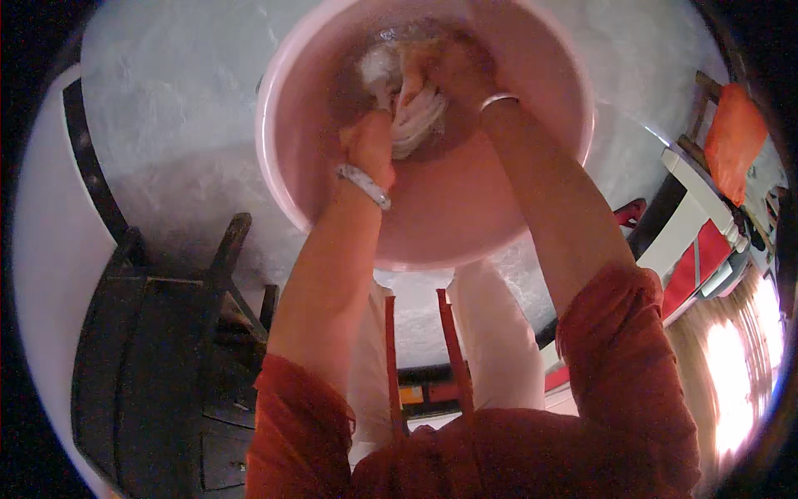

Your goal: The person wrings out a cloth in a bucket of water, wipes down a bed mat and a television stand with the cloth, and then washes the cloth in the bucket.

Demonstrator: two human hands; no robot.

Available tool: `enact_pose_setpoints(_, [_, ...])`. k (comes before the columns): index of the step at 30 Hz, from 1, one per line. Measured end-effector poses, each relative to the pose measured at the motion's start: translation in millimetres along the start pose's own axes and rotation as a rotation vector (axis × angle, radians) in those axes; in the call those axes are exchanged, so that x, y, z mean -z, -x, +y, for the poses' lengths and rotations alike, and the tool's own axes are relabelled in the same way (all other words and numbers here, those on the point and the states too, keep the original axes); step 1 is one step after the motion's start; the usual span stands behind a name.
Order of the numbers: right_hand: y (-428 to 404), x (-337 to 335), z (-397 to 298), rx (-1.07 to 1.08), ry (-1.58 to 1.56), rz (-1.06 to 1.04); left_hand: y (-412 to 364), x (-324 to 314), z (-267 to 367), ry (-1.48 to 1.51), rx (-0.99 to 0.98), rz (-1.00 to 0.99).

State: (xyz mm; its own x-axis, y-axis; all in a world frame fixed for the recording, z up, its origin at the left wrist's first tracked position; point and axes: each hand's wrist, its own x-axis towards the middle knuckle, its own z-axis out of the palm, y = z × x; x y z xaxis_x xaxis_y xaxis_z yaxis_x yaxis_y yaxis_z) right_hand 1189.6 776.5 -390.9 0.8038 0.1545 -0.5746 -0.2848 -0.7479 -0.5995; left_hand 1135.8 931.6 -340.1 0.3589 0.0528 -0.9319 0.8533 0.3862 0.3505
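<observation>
A large pink plastic tub (436,218) stands before me with water in its far part. Both of my hands are inside it, on a wet, twisted white cloth (418,121). My left hand (371,146), with a pale bangle at the wrist, grips the cloth's left side. My right hand (452,65), wearing a thin bangle, is farther in, its fingers around the upper part of the cloth; shadow blurs them. White suds or bunched cloth (380,65) lie at the far left of the hands.
A dark wooden chair or small cabinet (156,374) stands at the lower left, near a wall (56,206). The floor (181,81) is grey and mottled. To the right are an orange bag (735,143), a white and red piece of furniture (695,268) and a bright curtain (717,349).
</observation>
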Motion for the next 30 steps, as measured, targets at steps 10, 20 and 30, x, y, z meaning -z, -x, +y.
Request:
enact_pose_setpoints(10, [62.2,-53.8,-59.9,-0.239,-0.656,-0.13,-131.2,105.5,-61.3,0.406,0.169,-0.11])
enact_pose_setpoints(20, [34.6,-5.5,17.4,0.044,0.073,0.081,-19.7,-5.6,-25.2,0.056,-0.065,0.067])
enact_pose_setpoints(30, [54.3,-68.2,1.8,0.492,0.667,0.431,-32.5,19.8,3.1,-0.212,-0.542,0.023])
